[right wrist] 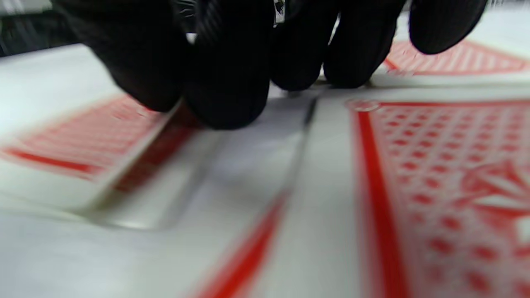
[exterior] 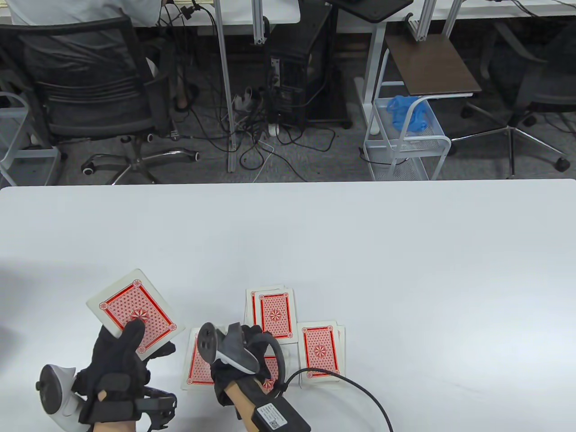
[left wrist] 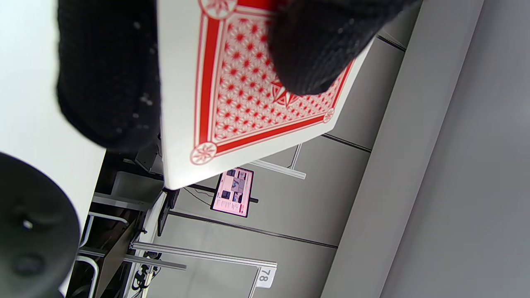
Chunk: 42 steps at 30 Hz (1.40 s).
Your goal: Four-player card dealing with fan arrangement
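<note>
My left hand (exterior: 128, 342) holds a red-backed card packet (exterior: 135, 310) raised above the table's near left, thumb on its back. In the left wrist view the thumb (left wrist: 314, 49) presses on the packet (left wrist: 248, 107) and other fingers lie beneath it. My right hand (exterior: 249, 342) is low over the dealt cards, its fingertips hidden by the tracker. In the right wrist view its curled fingers (right wrist: 227, 95) pinch the edge of a slightly lifted card (right wrist: 83, 145). Face-down piles lie at the left (exterior: 198, 364), far middle (exterior: 273, 315) and right (exterior: 320, 351); another (exterior: 270, 375) is under the hand.
The white table (exterior: 360, 252) stretches far and right of the piles. A black cable (exterior: 360, 387) runs from my right wrist across the table by the right pile. Beyond the far edge stand office chairs, a wire cart (exterior: 405, 144) and floor cables.
</note>
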### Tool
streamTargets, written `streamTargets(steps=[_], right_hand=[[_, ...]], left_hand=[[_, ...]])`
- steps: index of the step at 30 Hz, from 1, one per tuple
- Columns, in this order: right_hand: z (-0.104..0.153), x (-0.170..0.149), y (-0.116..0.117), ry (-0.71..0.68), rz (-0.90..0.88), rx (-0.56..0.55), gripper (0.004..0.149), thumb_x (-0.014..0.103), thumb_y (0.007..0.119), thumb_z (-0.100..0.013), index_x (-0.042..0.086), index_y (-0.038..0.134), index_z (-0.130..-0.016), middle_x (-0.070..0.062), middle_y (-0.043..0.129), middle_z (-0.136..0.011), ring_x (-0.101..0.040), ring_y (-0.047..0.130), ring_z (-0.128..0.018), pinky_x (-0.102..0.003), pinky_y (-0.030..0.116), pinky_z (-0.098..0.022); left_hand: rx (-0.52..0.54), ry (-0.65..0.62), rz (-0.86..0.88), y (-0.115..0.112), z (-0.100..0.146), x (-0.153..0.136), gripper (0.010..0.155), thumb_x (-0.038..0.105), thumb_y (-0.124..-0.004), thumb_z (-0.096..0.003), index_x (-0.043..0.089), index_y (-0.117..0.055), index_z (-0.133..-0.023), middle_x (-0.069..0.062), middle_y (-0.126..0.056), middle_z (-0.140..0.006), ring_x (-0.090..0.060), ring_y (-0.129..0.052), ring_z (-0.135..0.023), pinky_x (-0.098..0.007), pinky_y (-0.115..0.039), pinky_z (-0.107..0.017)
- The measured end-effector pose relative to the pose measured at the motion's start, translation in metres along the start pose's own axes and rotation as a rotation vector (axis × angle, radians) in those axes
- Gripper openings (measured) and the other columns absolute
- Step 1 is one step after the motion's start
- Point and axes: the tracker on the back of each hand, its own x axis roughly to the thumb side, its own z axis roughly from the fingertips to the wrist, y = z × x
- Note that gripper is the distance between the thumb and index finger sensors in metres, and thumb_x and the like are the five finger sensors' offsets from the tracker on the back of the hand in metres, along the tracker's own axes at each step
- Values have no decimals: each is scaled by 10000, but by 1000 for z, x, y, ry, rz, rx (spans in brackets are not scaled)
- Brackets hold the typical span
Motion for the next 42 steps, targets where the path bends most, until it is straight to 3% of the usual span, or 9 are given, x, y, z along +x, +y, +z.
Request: streamTargets(steps=[3,11,16,24,31,33,35,38,42], right_hand=[[4,-5,-15,-36,-30,-16,438,476,831,-553,75,899,-716,-256,743,-943,-580,676,-881,-802,508,-613],[56,-66,-78,-237,-813,-467,685,441,450,-601,-29,792,-964,-251,951,-805,-415,1045,-475,-662,826,-396],[81,-84,-75,-269,-717,-553,698,573,694,-573,12,737,-986,-159,904,-802,-370,1002,-539,-642,822,-444],[93,-90,-76,-266,-609,-717,452,483,791,-527,124,781,-801,-2,883,-568,-240,976,-473,-585,839,-453],[81,-110,-76,-363,-932,-538,410,347,726,-592,88,825,-894,-59,978,-726,-335,999,-633,-625,801,-518],[71,-127,-71,-362,-1186,-461,433,341,635,-642,52,818,-908,-105,973,-757,-400,966,-671,-662,761,-530],[64,-142,-71,-224,-1257,-545,432,344,596,-643,44,860,-809,-134,976,-639,-464,943,-639,-709,721,-521],[43,-157,-69,-49,-1059,-536,375,353,624,-636,84,874,-712,-175,911,-710,-506,856,-727,-740,664,-555],[-3,-158,-56,70,-769,-181,394,356,761,-609,50,864,-834,-297,662,-989,-618,564,-928,-807,491,-616]], left_hand=[[22,13,-48,1,0,-2,495,352,-862,-520,221,-786,-991,-26,-999,-932,-366,-1112,-695,-452,-1001,-342],[-71,98,-243,-26,-1,-20,492,350,-875,-509,211,-809,-977,-28,-1027,-904,-359,-1132,-674,-448,-1014,-323],[-295,212,-169,-59,2,-44,492,353,-911,-494,239,-820,-964,10,-1034,-896,-326,-1149,-667,-427,-1028,-323],[-332,249,-128,-65,3,-56,499,360,-950,-472,249,-834,-945,27,-1052,-866,-310,-1163,-632,-408,-1034,-296],[-409,293,76,-61,-1,-61,520,319,-841,-533,195,-742,-1028,-53,-957,-983,-388,-1082,-756,-469,-999,-385],[-337,252,41,-52,-3,-53,518,315,-839,-536,199,-737,-1031,-50,-956,-985,-383,-1082,-761,-469,-1000,-391],[-213,187,-117,-40,-4,-40,513,321,-839,-533,203,-744,-1023,-41,-964,-975,-373,-1091,-750,-460,-1006,-382],[-96,109,-303,-26,-4,-26,512,331,-837,-528,206,-749,-1017,-32,-974,-963,-362,-1103,-732,-446,-1012,-369],[-113,130,-202,-23,-5,-27,512,325,-839,-530,201,-750,-1018,-44,-973,-963,-374,-1097,-733,-456,-1005,-370]])
